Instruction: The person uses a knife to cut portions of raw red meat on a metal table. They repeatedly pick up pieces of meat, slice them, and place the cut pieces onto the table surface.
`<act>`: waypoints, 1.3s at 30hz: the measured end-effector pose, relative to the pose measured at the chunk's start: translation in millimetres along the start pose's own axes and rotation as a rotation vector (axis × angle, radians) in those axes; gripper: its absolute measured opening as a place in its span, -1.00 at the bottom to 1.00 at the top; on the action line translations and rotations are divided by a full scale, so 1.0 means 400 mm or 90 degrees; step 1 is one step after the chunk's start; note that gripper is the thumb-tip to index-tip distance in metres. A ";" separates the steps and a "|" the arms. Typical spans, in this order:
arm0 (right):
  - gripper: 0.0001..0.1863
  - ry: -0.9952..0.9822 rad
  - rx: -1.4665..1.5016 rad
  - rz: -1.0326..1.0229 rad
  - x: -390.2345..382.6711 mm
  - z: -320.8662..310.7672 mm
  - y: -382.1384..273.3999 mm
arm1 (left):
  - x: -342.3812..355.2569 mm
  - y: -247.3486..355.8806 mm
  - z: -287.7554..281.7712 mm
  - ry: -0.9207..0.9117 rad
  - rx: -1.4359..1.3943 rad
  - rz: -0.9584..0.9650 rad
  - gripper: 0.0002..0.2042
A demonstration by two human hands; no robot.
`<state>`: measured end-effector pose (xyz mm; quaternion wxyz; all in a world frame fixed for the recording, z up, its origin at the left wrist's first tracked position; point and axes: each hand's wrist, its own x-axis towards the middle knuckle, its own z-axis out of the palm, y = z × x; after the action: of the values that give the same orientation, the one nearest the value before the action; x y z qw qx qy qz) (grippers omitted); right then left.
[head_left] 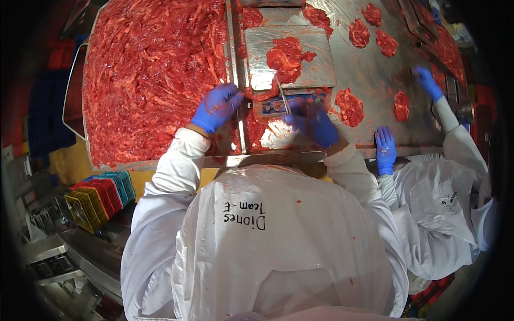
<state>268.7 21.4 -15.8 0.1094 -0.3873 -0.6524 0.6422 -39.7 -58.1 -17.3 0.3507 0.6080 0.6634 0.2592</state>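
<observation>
At the left, below the worktop, stand yellow, red and teal crates. A broad bed of raw meat covers the left part of the worktop, up to a metal divider running from the near edge to the far edge. The gloved left hand is at this divider, nearer the near edge, its fingers bent and pointing right. The fingertips meet the left end of a meat strip; whether they pinch it I cannot tell.

The strip lies roughly crosswise along the near edge of a metal plate, which carries a meat heap. The gloved right hand is closed around a slim metal tool, over the blue panel just nearside of the plate. The tool's long axis slants away and slightly left, its tip at the plate's near edge, toward the heap.

Further right, loose meat portions lie apart. A co-worker's hand rests at the worktop's near edge.
</observation>
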 end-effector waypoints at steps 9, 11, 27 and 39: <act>-0.68 0.095 0.199 -0.029 -0.049 -0.042 0.019 | -0.031 0.018 -0.056 0.080 0.105 -0.046 -0.55; -0.68 0.033 0.088 0.013 -0.121 -0.046 0.018 | -0.083 -0.075 -0.058 0.061 -0.036 -0.117 -0.53; -0.69 0.075 0.116 -0.206 0.148 -0.064 -0.128 | 0.132 0.170 0.030 0.129 0.222 0.288 -0.64; -0.33 0.231 -0.327 -0.330 0.336 -0.011 -0.098 | -0.014 -0.088 -0.016 0.253 -0.167 -0.099 -0.67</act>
<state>166.2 116.6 -26.7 0.2807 -0.3319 -0.8377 0.3307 -66.4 -67.4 -39.6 0.3081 0.4414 0.7250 0.4297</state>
